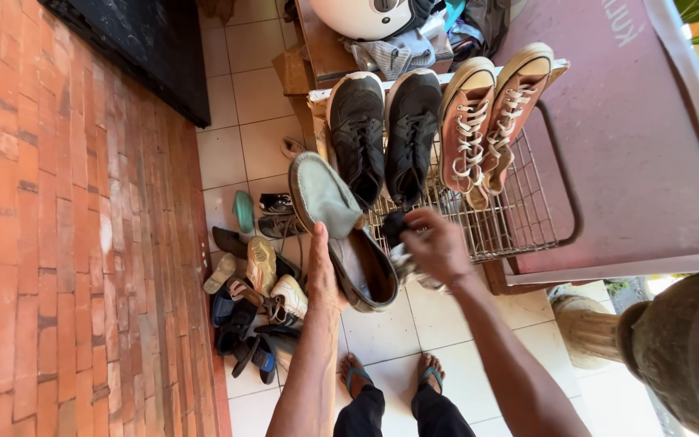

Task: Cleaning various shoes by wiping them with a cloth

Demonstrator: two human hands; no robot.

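Right now our left hand (323, 279) holds one grey-green slip-on shoe (341, 231) from below, fingers wrapped around its heel end, sole tipped up to the left and its brown opening facing right, in the air just in front of the wire rack (502, 220). Our right hand (438, 245) is bunched around a small dark cloth (394, 226) close against the shoe's opening; the fingers are curled narrow on it, and something pale and crumpled shows under the palm, though we cannot tell what it is. On the rack we count four shoes standing toe-down: one pair of black lace-up sneakers (383, 133) on the left and one pair of rust-coloured sneakers with white laces (489, 117) on the right, the two pairs side by side and touching. Behind them, on a wooden bench (321, 44), lie one white helmet (362, 16) and a heap of grey clothing (394, 53). To the left on the tiled floor (240, 105) sits a loose pile of footwear (256, 303), sandals, flip-flops and small sneakers tangled together, too mixed for us to count surely. Our two feet, in blue-strapped flip-flops (394, 374), stand on the tiles below the hands. A brick wall (66, 243) runs along the left, a dark mat (143, 44) lies at the top left, and a reddish board (641, 154) leans behind the rack on the right. A pale stone-like pot (588, 328) stands at the lower right, near the rack's foot.
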